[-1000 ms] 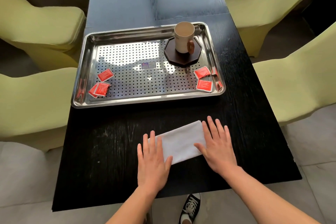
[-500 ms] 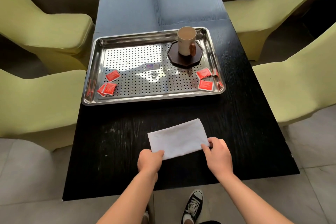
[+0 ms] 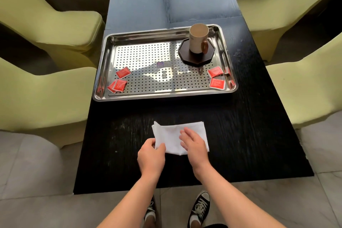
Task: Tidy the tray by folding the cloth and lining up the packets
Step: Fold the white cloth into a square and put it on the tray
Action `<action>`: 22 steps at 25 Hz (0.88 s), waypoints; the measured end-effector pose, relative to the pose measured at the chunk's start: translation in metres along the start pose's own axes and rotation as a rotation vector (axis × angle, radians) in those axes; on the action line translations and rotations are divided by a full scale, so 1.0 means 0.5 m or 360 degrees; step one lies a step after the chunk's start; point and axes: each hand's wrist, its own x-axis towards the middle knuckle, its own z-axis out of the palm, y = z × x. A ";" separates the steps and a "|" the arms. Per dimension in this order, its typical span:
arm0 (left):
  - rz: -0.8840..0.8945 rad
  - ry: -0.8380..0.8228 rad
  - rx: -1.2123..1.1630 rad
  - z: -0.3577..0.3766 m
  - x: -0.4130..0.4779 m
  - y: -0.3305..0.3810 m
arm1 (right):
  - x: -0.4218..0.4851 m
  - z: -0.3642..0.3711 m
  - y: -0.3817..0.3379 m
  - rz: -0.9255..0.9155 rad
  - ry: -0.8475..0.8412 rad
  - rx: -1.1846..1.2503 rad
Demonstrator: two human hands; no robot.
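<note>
The folded white cloth (image 3: 177, 135) lies on the black counter (image 3: 240, 135), on the near side of the shiny metal tray (image 3: 162, 95). Its long side runs left to right. The left hand (image 3: 150, 155) pinches its near left corner. The right hand (image 3: 194, 146) rests open and flat on top. Red square packets (image 3: 216, 83) lie scattered inside the tray.

A long black wooden table (image 3: 240, 126) stands on pale grey floor tiles (image 3: 27, 163), with yellow-green chairs (image 3: 46, 89) along both sides.
</note>
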 end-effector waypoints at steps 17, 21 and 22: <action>0.1107 -0.0271 0.0671 0.108 -0.081 0.012 | 0.026 -0.119 -0.029 -0.0012 0.0316 -0.0846; 0.0851 -0.0232 0.0696 0.109 -0.062 -0.006 | 0.029 -0.138 -0.019 -0.0063 0.0342 -0.1292; 0.0871 -0.0231 0.0746 0.109 -0.058 -0.005 | 0.028 -0.138 -0.015 -0.0080 0.0364 -0.1316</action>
